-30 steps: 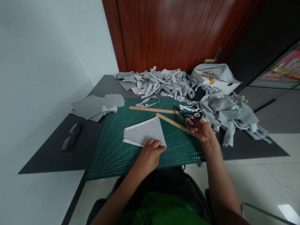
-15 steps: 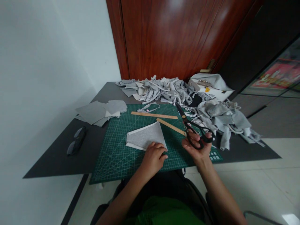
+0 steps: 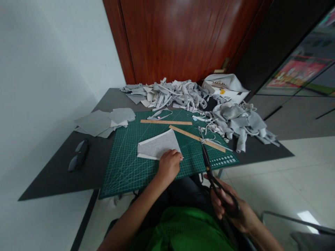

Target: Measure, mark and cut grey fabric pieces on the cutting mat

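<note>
A light grey piece of fabric (image 3: 154, 146) with its long edges folded over in white lies on the green cutting mat (image 3: 125, 174). My left hand (image 3: 170, 162) is at the fabric's lower right corner, fingers curled and closed on it; the fingertips are partly hidden. Past the front edge of the mat, my right hand (image 3: 232, 204) grips a pair of black scissors (image 3: 206, 162) by the handles. Their blades are together and point away from me, over the mat's right part.
Two wooden rulers (image 3: 166, 122) (image 3: 196, 135) lie on the mat. Flat grey fabric pieces (image 3: 95, 123) and glasses (image 3: 78, 156) are on the left. Heaps of fabric scraps (image 3: 178, 94) line the back, beside a white box (image 3: 223, 91). More scraps (image 3: 238, 120) cover the right side.
My right hand has drawn the scissors down toward me, off the mat's edge. My left hand's fingers have curled in at the fabric corner. The whole view has shifted slightly.
</note>
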Motion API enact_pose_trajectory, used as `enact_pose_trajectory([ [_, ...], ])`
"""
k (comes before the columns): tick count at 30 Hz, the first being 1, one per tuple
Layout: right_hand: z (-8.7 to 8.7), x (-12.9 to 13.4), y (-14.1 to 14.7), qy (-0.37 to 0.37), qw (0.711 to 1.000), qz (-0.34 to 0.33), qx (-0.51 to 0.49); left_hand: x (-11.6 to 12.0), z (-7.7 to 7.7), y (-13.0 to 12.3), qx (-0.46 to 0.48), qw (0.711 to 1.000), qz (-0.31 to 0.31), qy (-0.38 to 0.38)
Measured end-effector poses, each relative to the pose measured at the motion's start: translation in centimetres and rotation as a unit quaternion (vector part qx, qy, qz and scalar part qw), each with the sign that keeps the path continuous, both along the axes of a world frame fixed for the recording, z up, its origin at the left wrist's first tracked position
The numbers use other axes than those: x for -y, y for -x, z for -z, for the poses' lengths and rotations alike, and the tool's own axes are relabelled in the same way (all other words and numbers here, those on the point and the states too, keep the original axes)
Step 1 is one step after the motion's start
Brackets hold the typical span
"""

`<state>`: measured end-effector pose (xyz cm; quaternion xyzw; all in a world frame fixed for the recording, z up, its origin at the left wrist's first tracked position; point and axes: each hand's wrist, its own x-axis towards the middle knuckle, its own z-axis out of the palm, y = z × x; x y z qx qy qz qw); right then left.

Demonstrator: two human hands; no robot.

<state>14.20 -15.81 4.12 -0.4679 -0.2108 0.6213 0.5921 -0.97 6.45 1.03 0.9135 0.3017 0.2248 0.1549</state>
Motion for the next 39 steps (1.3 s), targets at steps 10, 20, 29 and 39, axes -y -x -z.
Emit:
enact_pose_trajectory([
  [10, 3.3, 5.7, 2.4, 0.091, 0.994, -0.023, 0.050, 1.4, -0.1, 1.0, -0.035, 0.989, 0.078, -0.123],
  [20, 0.4, 5.5, 4.9, 0.196, 0.979, -0.012, 0.062, 1.6, -0.2, 1.1, -0.031, 0.987, 0.136, -0.077],
  [29, -0.2, 6.1, 4.6, 0.216, 0.974, -0.030, 0.057, 1.7, -0.2, 1.3, -0.018, 0.986, 0.156, -0.065],
  [39, 0.7, 5.4, 5.3, 0.205, 0.974, -0.070, 0.061, 1.8, -0.3, 1.2, -0.049, 0.982, 0.162, -0.089],
])
